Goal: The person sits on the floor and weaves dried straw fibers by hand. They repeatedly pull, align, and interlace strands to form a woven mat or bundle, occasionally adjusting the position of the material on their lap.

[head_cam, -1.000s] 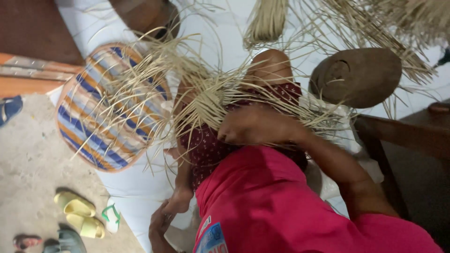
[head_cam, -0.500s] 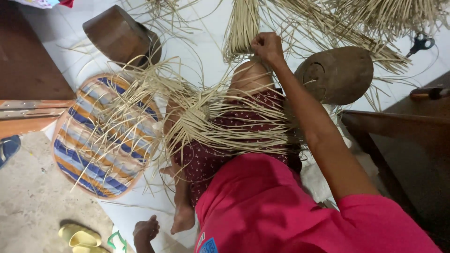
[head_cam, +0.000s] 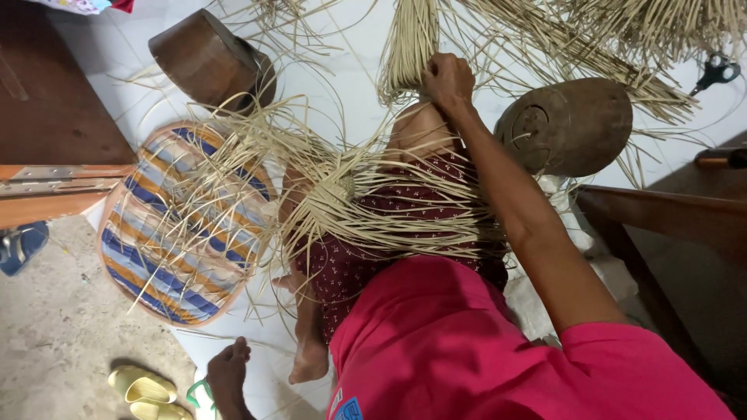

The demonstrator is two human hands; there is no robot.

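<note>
My right hand point(head_cam: 447, 78) reaches out past my knee and grips the lower end of a bundle of pale straw strips point(head_cam: 408, 43) lying on the white sheet. A partly woven straw piece point(head_cam: 350, 190) with many loose strands fanning outward rests on my lap, over a maroon patterned skirt. My left hand point(head_cam: 229, 367) is down at my side with its fingers curled, resting on the white sheet near my bare foot point(head_cam: 310, 359); nothing shows in it.
Two brown rounded wooden blocks point(head_cam: 210, 62) point(head_cam: 568, 128) stand beside me. A round striped woven mat point(head_cam: 175, 233) lies on the left. More loose straw point(head_cam: 622, 39) and scissors point(head_cam: 716, 70) lie at the top right. Yellow sandals point(head_cam: 148, 386) sit bottom left, dark wooden furniture point(head_cam: 661, 222) at the right.
My right hand left the woven piece on my lap and reached out to grip the straw bundle. My left hand dropped from my leg to the sheet.
</note>
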